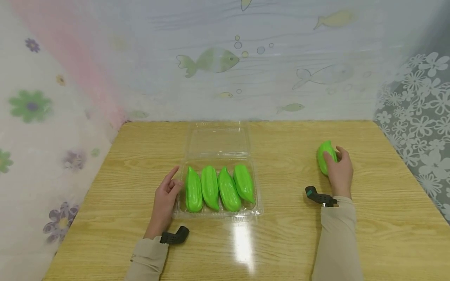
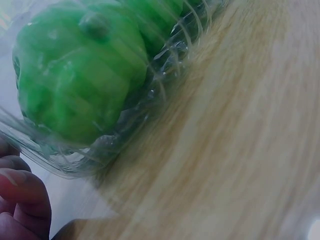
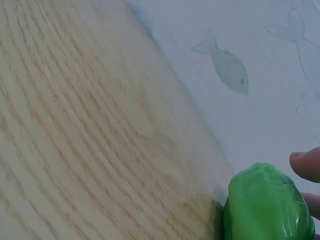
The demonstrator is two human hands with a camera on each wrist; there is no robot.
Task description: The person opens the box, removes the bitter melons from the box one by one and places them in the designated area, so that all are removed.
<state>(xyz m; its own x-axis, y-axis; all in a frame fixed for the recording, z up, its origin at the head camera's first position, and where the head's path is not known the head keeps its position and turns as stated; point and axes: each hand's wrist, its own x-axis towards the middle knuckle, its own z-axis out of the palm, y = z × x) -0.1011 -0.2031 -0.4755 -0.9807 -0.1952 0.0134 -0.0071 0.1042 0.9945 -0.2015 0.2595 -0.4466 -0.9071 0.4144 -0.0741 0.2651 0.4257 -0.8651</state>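
Note:
In the head view my right hand [image 1: 340, 171] holds a shiny, bright green bitter melon [image 1: 324, 156] at the right of the table, thumb laid over its side. The right wrist view shows the end of this bitter melon [image 3: 267, 205], with fingertips [image 3: 306, 165] beside it. My left hand [image 1: 166, 199] is by the left rim of a clear plastic clamshell box [image 1: 259, 203], index finger extended and thumb right at the rim. Several similar bitter melons [image 1: 209, 187] lie side by side in the box, one [image 2: 80, 75] seen close through its wall in the left wrist view.
The box's clear lid [image 1: 218, 138] lies folded back toward the wall [image 1: 274, 86], which has fish drawings. Box and hands are over a wood-grain table [image 1: 281, 242]. Black wrist cameras [image 1: 318, 196] are strapped to both wrists. A flower-patterned covering [image 1: 422, 117] borders the right side.

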